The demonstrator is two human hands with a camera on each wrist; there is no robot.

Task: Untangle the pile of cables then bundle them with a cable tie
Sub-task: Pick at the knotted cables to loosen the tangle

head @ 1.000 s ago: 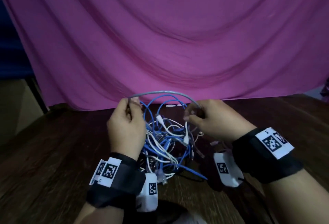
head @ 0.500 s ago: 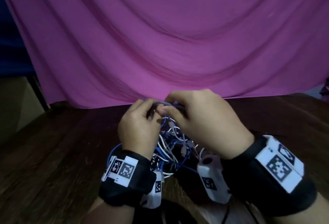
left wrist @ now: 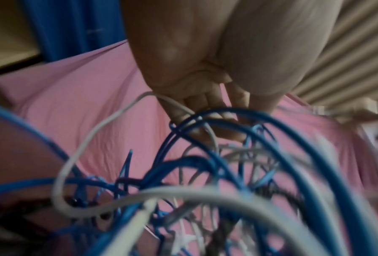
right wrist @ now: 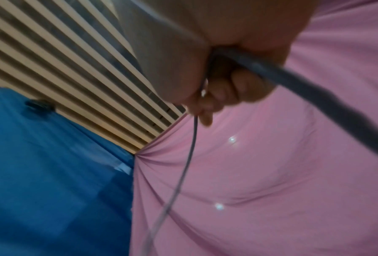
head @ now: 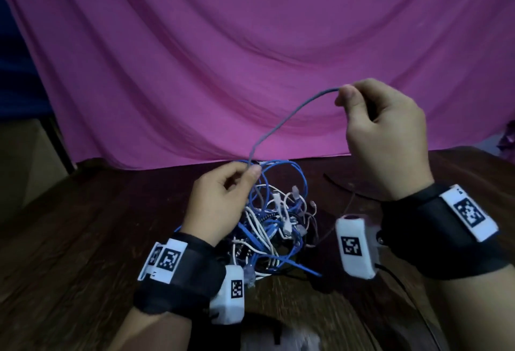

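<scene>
Grey cable (head: 281, 122), drawn from cable pile (head: 278, 225).
Right hand (head: 387, 139) pinches it above the pile; left hand (head: 220, 200) pinches it at the pile's top (blue loops beneath).

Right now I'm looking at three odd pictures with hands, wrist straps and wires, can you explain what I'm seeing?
No machine here: a person works with bare hands, wearing cameras. The wide picture comes from a head camera; the two blurry close-ups come from cameras strapped to each wrist. On the dark wooden table lies a tangled pile of cables, blue and white. The left hand pinches a grey cable just above the pile, while the right hand, raised higher, pinches the same cable further along. A pink cloth hangs behind.
</scene>
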